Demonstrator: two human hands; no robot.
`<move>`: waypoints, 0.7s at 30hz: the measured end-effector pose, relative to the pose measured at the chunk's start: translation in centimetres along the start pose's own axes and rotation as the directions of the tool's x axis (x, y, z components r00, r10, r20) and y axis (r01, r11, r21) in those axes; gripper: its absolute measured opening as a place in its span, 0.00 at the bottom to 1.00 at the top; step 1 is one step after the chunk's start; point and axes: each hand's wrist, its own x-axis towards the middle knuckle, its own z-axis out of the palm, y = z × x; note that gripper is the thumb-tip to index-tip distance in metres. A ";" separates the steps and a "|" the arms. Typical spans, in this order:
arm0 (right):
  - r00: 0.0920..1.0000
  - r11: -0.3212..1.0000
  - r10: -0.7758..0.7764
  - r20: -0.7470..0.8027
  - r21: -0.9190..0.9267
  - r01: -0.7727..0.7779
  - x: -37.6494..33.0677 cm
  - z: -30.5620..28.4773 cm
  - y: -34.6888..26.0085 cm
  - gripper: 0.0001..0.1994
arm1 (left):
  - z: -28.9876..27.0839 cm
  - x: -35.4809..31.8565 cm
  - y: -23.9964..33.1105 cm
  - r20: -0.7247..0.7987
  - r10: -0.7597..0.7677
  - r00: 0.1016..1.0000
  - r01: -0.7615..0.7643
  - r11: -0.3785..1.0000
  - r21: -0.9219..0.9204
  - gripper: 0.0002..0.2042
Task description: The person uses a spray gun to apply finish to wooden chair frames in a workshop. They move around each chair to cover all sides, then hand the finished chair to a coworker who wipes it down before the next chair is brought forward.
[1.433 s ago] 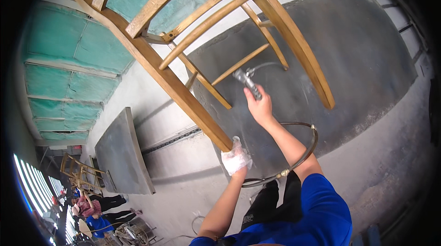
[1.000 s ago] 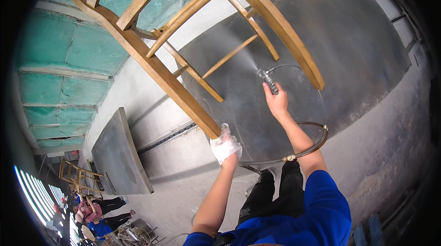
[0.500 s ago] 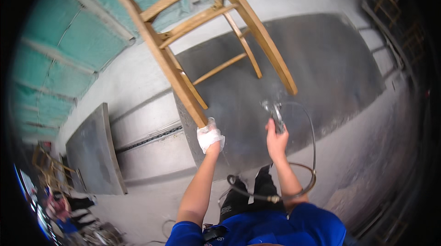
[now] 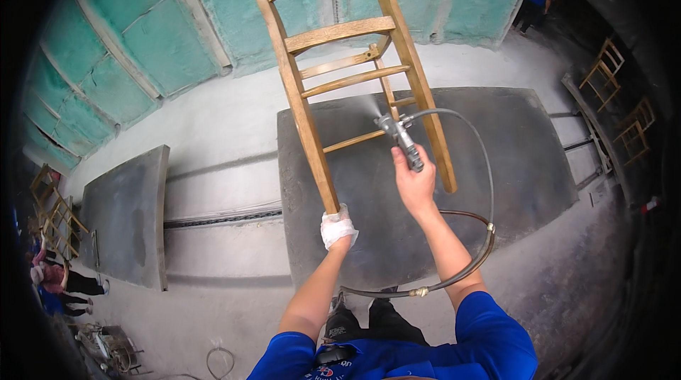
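A bare wooden chair frame (image 4: 339,31) with no seat in it stretches away from me, its curved back rails at the far end. My left hand (image 4: 338,230), covered in a white wrap or thin glove, is closed round the near end of its left post. My right hand (image 4: 415,181) is bare and grips a metal spray gun (image 4: 401,140). The gun's nozzle points up and left between the two long posts, and a pale mist (image 4: 369,104) comes from it. A thin hose (image 4: 489,174) runs from the gun and loops below my right forearm.
Under the chair lies a large dark grey board (image 4: 511,146). Another grey board (image 4: 128,217) stands left, with a chain track (image 4: 223,218) between. Teal sheeting (image 4: 284,15) covers the far wall. Chairs (image 4: 603,75) stand right; people (image 4: 53,277) and more chairs (image 4: 60,210) are left.
The spray gun has moved up and left, from below the right post to between the posts, and mist now shows. The chair has swung more upright in view, with my left hand still on it.
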 end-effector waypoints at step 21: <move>0.997 0.972 -0.031 0.077 0.236 0.012 9.0 6.3 -2.6 0.16 | -0.5 -0.2 0.8 0.054 -0.085 0.995 0.084 0.996 0.035 0.25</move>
